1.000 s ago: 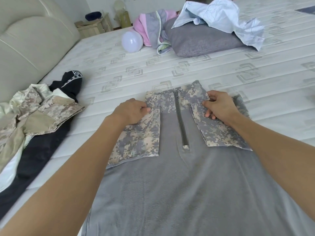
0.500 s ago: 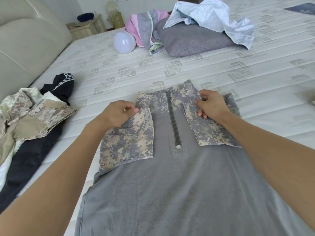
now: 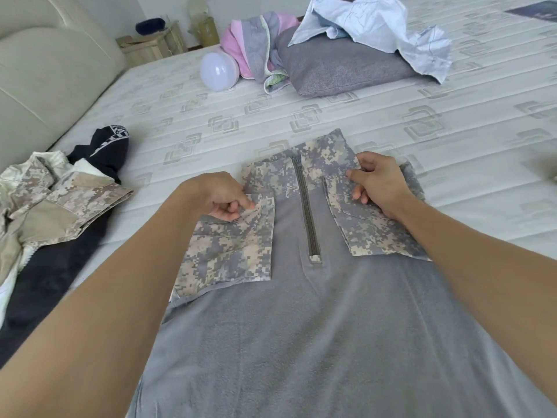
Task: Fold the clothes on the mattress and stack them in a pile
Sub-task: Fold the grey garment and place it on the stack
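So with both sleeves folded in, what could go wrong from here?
The left hand and right hand pinch only the camouflage sleeves of the grey shirt; lifting there may spring the folds open. The shirt's hem runs out of view toward the person, so it could drag unevenly.

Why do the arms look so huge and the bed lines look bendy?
Head view: the wide lens stretches whatever is near the edges, so the forearms balloon and the mattress stripes curve. Soft daylight, no glare or hard shadows. The left hand, right hand and shirt look sharp; the far corners smear slightly.
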